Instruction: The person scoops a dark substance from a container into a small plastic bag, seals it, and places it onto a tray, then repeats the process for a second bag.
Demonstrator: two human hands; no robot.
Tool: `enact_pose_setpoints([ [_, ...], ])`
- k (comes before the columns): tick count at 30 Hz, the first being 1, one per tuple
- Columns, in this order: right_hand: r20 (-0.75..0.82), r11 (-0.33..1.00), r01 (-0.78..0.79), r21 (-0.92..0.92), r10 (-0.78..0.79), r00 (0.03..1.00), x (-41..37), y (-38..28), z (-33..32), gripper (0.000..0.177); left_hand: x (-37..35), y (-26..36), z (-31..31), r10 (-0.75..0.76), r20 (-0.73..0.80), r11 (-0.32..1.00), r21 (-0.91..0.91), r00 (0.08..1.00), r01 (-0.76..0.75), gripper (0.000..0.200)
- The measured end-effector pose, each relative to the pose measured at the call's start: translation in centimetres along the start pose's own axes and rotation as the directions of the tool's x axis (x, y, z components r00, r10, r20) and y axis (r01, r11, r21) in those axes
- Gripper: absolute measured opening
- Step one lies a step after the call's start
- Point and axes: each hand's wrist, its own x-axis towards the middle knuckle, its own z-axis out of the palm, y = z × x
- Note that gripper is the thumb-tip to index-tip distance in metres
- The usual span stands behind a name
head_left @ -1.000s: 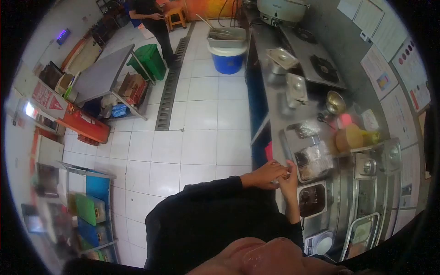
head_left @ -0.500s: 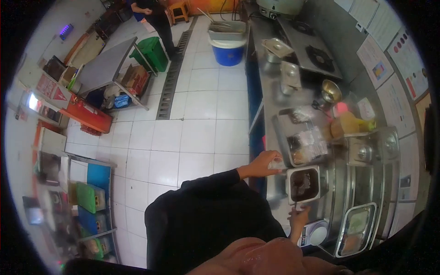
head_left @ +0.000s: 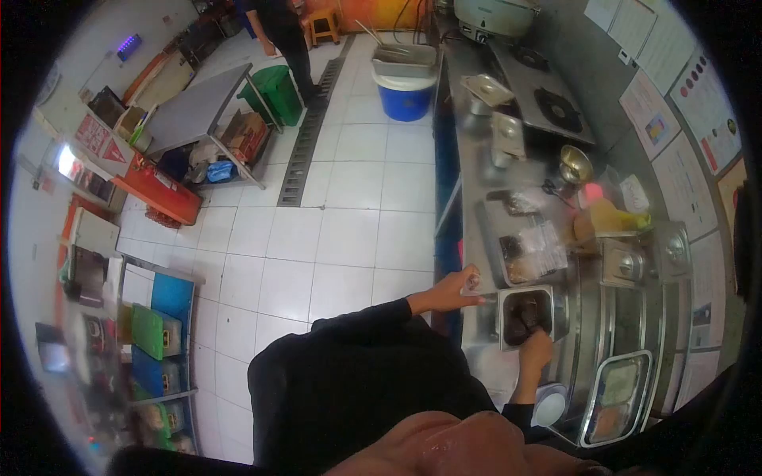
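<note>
Pan of dark food sits at the front edge of the counter, right of centre in the frame. The right hand lies at the pan's near rim, fingers curled down toward the food; whether they grip anything cannot be told. The left hand is just left of the pan's far corner, at the counter edge, its fingertips pinched shut on a small clear piece, too small to name.

Just beyond the pan lies a tray with clear bags in it. A white bowl stands near the right wrist, toward the bottom of the frame. Farther up the counter, a stove fills the upper right.

On the tiled floor at top centre stands a blue bucket with a steel tub on it. A green bin is to its left, beside a steel table. Another person stands at the very top, partly cut off by the frame edge.
</note>
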Motion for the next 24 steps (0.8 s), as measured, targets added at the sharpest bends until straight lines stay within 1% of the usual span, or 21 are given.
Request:
enact_pose_setpoints([
  [1, -0.013, 1.000, 0.023, -0.021, -0.023, 1.000, 0.3, 0.3, 0.3, 0.017, 0.0, 0.1, -0.1, 0.012, -0.013, 1.000, -0.009, 1.000, -0.012, 0.056],
  [4, -0.046, 0.986, 0.125, -0.110, -0.131, 0.990, 0.5, 1.0, 0.1, 0.013, -0.1, 0.6, -1.0, -0.039, 0.031, 0.999, -0.002, 0.999, 0.039, 0.058],
  [7, -0.053, 0.984, 0.066, -0.163, -0.076, 0.996, 0.8, 1.6, -1.1, 0.014, 0.0, -0.4, -1.2, -0.074, 0.049, 0.996, -0.037, 0.996, 0.076, 0.056],
  [10, -0.127, 0.976, 0.058, -0.208, -0.086, 0.988, 0.7, 3.0, -1.4, 0.016, 0.0, -1.3, -1.0, -0.014, -0.013, 0.997, -0.083, 1.000, 0.012, 0.052],
  [13, -0.120, 0.962, 0.014, -0.272, -0.049, 0.992, 1.0, 3.2, -1.4, 0.019, 0.2, -0.6, -1.3, -0.019, 0.028, 0.999, -0.034, 0.999, 0.020, 0.047],
  [16, -0.218, 0.974, -0.005, -0.225, -0.045, 0.975, 1.3, 4.1, 1.0, 0.019, 0.6, -0.1, -1.4, -0.017, 0.061, 0.998, -0.052, 0.998, 0.020, 0.045],
  [19, -0.181, 0.927, -0.034, -0.373, -0.037, 0.983, 0.8, 3.7, 1.9, 0.019, 1.1, -0.6, -1.1, -0.033, 0.064, 0.999, -0.033, 0.997, 0.035, 0.044],
  [22, -0.289, 0.947, 0.015, -0.322, -0.113, 0.951, 0.1, 2.7, 2.1, 0.018, 1.3, -0.7, -0.9, -0.035, 0.051, 0.997, -0.062, 0.998, 0.038, 0.044],
  [24, -0.283, 0.969, 0.019, -0.247, -0.091, 0.955, 0.3, 2.4, 2.4, 0.019, 1.3, -0.2, -1.0, -0.059, 0.059, 0.996, -0.060, 0.997, 0.063, 0.044],
])
